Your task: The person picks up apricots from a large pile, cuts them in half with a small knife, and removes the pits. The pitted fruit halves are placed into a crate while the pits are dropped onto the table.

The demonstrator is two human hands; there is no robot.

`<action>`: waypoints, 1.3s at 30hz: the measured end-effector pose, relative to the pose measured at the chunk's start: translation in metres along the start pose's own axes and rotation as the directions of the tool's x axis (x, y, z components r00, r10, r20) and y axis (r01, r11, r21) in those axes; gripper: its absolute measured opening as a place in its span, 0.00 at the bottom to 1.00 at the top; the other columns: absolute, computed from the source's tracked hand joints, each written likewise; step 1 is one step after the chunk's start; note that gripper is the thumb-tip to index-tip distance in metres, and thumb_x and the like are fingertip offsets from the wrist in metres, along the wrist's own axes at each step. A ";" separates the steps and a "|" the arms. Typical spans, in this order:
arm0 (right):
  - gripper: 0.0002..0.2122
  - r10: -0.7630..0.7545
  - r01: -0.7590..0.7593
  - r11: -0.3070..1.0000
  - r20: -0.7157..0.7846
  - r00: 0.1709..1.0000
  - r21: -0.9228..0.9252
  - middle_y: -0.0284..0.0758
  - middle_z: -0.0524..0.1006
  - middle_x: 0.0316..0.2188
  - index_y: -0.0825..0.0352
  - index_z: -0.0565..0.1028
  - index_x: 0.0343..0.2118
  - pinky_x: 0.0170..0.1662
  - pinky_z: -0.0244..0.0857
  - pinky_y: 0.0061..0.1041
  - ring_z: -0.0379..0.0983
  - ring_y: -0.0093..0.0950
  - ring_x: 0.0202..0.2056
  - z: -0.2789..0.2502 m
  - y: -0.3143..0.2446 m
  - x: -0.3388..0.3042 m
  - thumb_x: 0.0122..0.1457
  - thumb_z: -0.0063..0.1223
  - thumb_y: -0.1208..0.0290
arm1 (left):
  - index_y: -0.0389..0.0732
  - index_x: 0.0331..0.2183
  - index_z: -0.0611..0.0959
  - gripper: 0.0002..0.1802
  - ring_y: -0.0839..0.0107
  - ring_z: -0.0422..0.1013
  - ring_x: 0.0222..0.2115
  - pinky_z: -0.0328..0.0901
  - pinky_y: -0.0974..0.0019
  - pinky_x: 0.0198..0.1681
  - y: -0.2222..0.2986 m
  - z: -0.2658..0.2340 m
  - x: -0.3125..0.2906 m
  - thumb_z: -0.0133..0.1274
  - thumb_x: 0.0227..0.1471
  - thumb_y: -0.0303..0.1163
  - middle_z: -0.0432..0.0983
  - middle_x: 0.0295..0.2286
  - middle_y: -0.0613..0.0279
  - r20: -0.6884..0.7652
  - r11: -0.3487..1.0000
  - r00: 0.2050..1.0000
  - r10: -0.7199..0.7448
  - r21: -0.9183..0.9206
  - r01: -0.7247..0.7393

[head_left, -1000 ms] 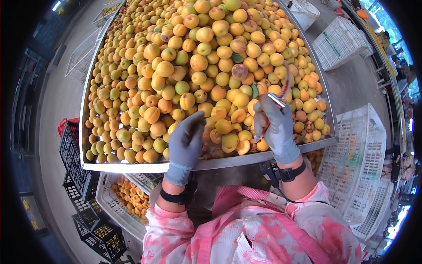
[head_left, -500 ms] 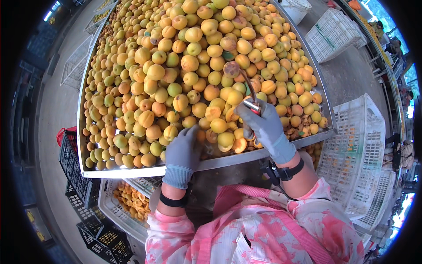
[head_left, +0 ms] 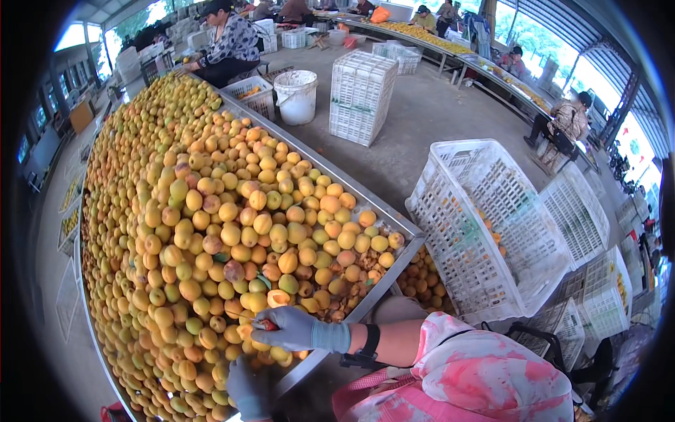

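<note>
A large heap of yellow-orange apricots (head_left: 190, 288) covers a metal-edged table (head_left: 380, 285). At its near edge my right hand (head_left: 297, 330), in a grey glove, is closed round a red-handled tool (head_left: 266, 325). The working end of that tool cannot be made out now. Just beyond the hand shows the orange flesh of a cut apricot (head_left: 278, 297). Lower down, my left hand (head_left: 246, 388), also gloved in grey, rests against the fruit. Its fingers are blurred and partly lost in shadow, so its grip is unclear.
White plastic crates (head_left: 485, 232) stand to the right, with more apricots (head_left: 425, 281) below the table edge. A white bucket (head_left: 295, 98) and a crate stack (head_left: 361, 98) are farther off. A person (head_left: 232, 42) sits at the table's far end; others work along a long bench (head_left: 415, 34).
The view has swung up and to the right, bringing in the room, the bench and other people. My right hand still holds the tool, whose curved metal end showed before.
</note>
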State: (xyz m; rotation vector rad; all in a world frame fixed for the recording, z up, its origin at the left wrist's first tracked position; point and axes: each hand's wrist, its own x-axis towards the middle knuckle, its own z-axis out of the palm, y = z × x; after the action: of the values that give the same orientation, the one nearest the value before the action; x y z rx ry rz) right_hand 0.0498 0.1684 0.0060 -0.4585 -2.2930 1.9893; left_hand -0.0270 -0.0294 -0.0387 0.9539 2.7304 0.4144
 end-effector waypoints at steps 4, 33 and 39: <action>0.16 -0.011 0.010 1.000 -0.020 1.000 -0.017 0.32 0.67 0.18 0.65 0.69 0.26 0.30 0.63 0.25 0.64 0.25 0.23 0.005 0.014 0.006 0.55 0.53 0.54 | 0.42 0.34 0.77 0.21 0.50 0.72 0.33 0.67 0.51 0.34 0.000 0.002 0.002 0.61 0.37 0.41 0.73 0.33 0.51 -0.035 1.000 0.999 0.024 0.008 -0.024; 0.27 0.026 -0.097 0.963 0.270 0.963 0.253 0.27 0.69 0.22 0.66 0.56 0.60 0.22 0.58 0.18 0.62 0.16 0.18 0.021 0.004 -0.008 0.64 0.44 0.56 | 0.36 0.54 0.68 0.32 0.79 0.70 0.36 0.65 0.78 0.36 -0.004 -0.037 -0.009 0.57 0.52 0.40 0.74 0.40 0.64 0.264 -0.098 0.962 0.067 -0.958 0.269; 0.30 -0.165 0.181 0.983 0.302 0.939 -0.028 0.42 0.75 0.25 0.69 0.49 0.62 0.31 0.67 0.28 0.75 0.33 0.25 0.032 0.002 -0.016 0.65 0.42 0.58 | 0.34 0.55 0.66 0.39 0.78 0.69 0.35 0.65 0.78 0.34 -0.002 -0.027 -0.008 0.61 0.48 0.44 0.72 0.42 0.62 0.193 -0.341 0.977 0.091 -0.916 0.212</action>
State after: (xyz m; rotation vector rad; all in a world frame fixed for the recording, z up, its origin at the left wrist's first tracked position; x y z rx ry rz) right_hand 0.0578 0.1333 0.0009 0.0497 -2.4618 2.0302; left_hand -0.0296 -0.0409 -0.0132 0.1443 1.0473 2.0115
